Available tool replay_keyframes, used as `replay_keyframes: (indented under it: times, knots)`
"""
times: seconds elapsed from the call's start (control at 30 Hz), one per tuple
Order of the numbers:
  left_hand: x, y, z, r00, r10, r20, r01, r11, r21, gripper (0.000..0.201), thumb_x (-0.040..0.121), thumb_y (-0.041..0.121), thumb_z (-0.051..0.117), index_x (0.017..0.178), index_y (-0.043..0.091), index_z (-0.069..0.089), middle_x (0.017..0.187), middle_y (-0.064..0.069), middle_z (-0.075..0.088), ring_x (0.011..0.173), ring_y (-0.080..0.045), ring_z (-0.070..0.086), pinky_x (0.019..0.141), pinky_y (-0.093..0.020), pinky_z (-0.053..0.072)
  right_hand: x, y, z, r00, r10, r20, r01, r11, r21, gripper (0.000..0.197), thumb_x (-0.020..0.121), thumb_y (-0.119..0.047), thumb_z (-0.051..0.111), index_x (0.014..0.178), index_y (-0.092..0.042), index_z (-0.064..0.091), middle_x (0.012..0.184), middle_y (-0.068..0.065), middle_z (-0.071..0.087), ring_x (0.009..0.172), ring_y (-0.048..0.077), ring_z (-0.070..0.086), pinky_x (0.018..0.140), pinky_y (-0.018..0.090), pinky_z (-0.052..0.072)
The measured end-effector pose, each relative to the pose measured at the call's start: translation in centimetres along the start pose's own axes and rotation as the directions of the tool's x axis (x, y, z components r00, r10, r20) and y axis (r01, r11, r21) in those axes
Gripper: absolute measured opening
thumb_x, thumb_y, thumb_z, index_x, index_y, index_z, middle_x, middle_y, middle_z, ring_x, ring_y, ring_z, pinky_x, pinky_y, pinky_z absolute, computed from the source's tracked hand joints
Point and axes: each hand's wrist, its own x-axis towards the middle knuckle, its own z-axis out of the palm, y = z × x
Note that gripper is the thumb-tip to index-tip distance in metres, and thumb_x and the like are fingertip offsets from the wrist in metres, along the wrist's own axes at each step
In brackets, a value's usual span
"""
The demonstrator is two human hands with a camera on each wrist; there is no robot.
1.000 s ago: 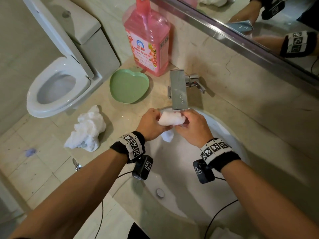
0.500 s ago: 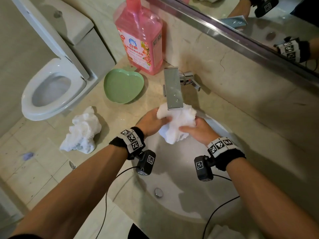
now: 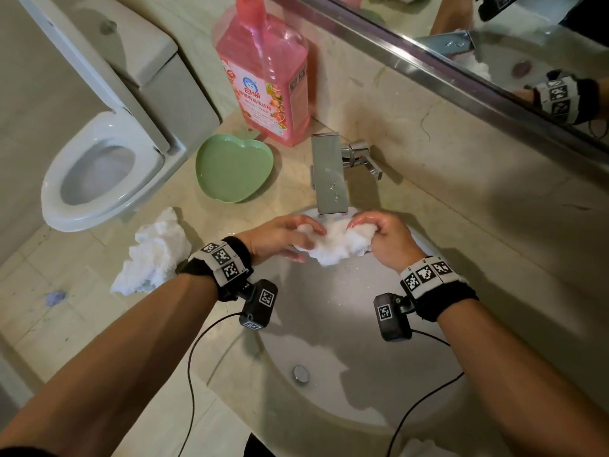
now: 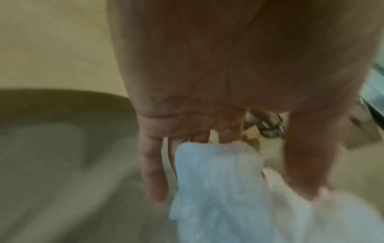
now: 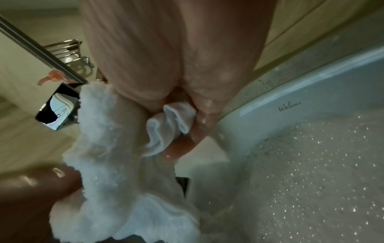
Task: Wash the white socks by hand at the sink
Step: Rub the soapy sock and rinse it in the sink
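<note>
Washcloth of wet white terry (image 3: 333,244), bunched and strung crosswise between the two hands, long axis straight from left hand (image 3: 280,240) to right hand (image 3: 384,240), just under the mouth of the flat chrome tap spout (image 3: 329,174) beyond the fingertips and over the round white basin (image 3: 346,324) below the wrists. Was gripped at both ends: left fingers and thumb pinched on one bunch, right fingers curled round a fold at the other, neither hand the nearer. Looked set for a wring, wrists turned opposite ways about that axis.

Bathroom: toilet (image 3: 99,166), sink (image 3: 346,341), mirror (image 3: 494,37)
</note>
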Motion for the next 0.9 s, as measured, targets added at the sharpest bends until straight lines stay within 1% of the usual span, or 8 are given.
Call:
replay_keyframes:
  times: [0.13, 0.3, 0.37, 0.47, 0.53, 0.63, 0.73, 0.9]
  knots:
    - [2.0, 0.6, 0.6, 1.000, 0.004, -0.025, 0.007, 0.908, 0.419, 0.041, 0.068, 0.035, 0.079, 0.102, 0.019, 0.064, 0.100, 0.002, 0.066, 0.092, -0.017, 0.062, 0.077, -0.024, 0.050, -0.2, -0.8, -0.4, 0.996, -0.070, 0.049, 0.074, 0.993, -0.091, 0.069, 0.063, 0.027, 0.037, 0.082, -0.028, 0.074, 0.099, -0.008, 0.066, 0.101, 0.005, 0.060, 0.086, 0.010, 0.044]
    - [4.4, 1.6, 3.1, 0.984, 0.175, 0.015, -0.095, 0.462, 0.882, 0.037, 0.067, 0.053, 0.074, 0.090, 0.030, 0.054, 0.106, 0.001, 0.066, 0.087, -0.017, 0.058, 0.079, -0.027, 0.048, -0.6, -1.4, -0.6, 0.992, -0.025, 0.124, 0.033, 0.998, -0.058, 0.048, 0.074, 0.015, 0.055, 0.099, -0.023, 0.071, 0.112, 0.003, 0.059, 0.102, 0.017, 0.059, 0.079, 0.015, 0.047]
    - [5.0, 2.1, 3.6, 0.990, 0.137, 0.025, -0.076, 0.379, 0.922, 0.038, 0.078, 0.049, 0.064, 0.108, 0.028, 0.058, 0.111, -0.001, 0.068, 0.096, -0.021, 0.063, 0.088, -0.036, 0.053, -0.8, -1.6, -1.0, 0.981, 0.058, 0.185, -0.057, 0.998, -0.012, 0.038, 0.070, -0.008, 0.068, 0.105, -0.022, 0.069, 0.116, 0.000, 0.055, 0.102, 0.010, 0.059, 0.081, 0.015, 0.046]
    - [5.0, 2.8, 3.4, 0.980, 0.198, 0.008, -0.090, 0.407, 0.909, 0.036, 0.088, 0.042, 0.061, 0.121, 0.028, 0.055, 0.113, -0.002, 0.068, 0.101, -0.025, 0.064, 0.091, -0.040, 0.054, -0.8, -1.8, -1.4, 0.990, 0.108, 0.085, -0.112, 0.993, 0.038, 0.034, 0.071, -0.029, 0.074, 0.103, -0.026, 0.065, 0.107, -0.012, 0.060, 0.099, 0.010, 0.059, 0.083, 0.016, 0.044]
    - [4.4, 3.2, 2.8, 0.969, 0.245, -0.040, -0.087, 0.484, 0.871, 0.032, 0.084, 0.039, 0.068, 0.110, 0.022, 0.062, 0.104, -0.003, 0.069, 0.094, -0.024, 0.065, 0.086, -0.040, 0.055, -0.3, -1.6, -1.2, 0.996, 0.094, 0.000, -0.094, 0.995, -0.044, 0.056, 0.075, -0.020, 0.082, 0.122, -0.023, 0.052, 0.114, -0.010, 0.056, 0.105, 0.015, 0.056, 0.089, 0.027, 0.044]
    - [3.4, 3.2, 1.6, 0.963, 0.262, -0.063, -0.112, 0.603, 0.790, 0.040, 0.080, 0.037, 0.073, 0.117, 0.023, 0.063, 0.113, 0.000, 0.067, 0.098, -0.022, 0.064, 0.087, -0.035, 0.055, 0.8, -1.6, -0.5, 0.970, 0.214, 0.114, -0.187, 0.959, -0.213, 0.090, 0.073, -0.014, 0.084, 0.147, -0.020, 0.033, 0.131, -0.005, 0.050, 0.120, 0.014, 0.051, 0.095, 0.030, 0.044]
    - [2.2, 2.0, 0.1, 0.982, 0.167, -0.093, -0.034, 0.634, 0.773, 0.060, 0.082, 0.036, 0.075, 0.135, 0.024, 0.048, 0.123, 0.000, 0.063, 0.105, -0.022, 0.061, 0.090, -0.033, 0.050, 1.8, -1.6, 1.1, 0.965, 0.168, 0.201, -0.071, 0.906, -0.417, 0.054, 0.072, -0.019, 0.082, 0.120, -0.017, 0.058, 0.105, -0.004, 0.065, 0.101, 0.023, 0.063, 0.079, 0.027, 0.049]
    - [0.7, -0.5, -1.7, 0.983, -0.150, -0.105, 0.180, 0.904, 0.389, 0.077, 0.071, 0.012, 0.084, 0.134, 0.019, 0.041, 0.120, -0.004, 0.060, 0.101, -0.027, 0.064, 0.073, -0.036, 0.057, 2.8, -3.0, 4.3, 0.994, -0.039, -0.105, -0.010, 0.905, -0.425, 0.042, 0.074, -0.007, 0.076, 0.114, -0.010, 0.065, 0.096, -0.004, 0.057, 0.083, 0.014, 0.053, 0.070, 0.019, 0.040]
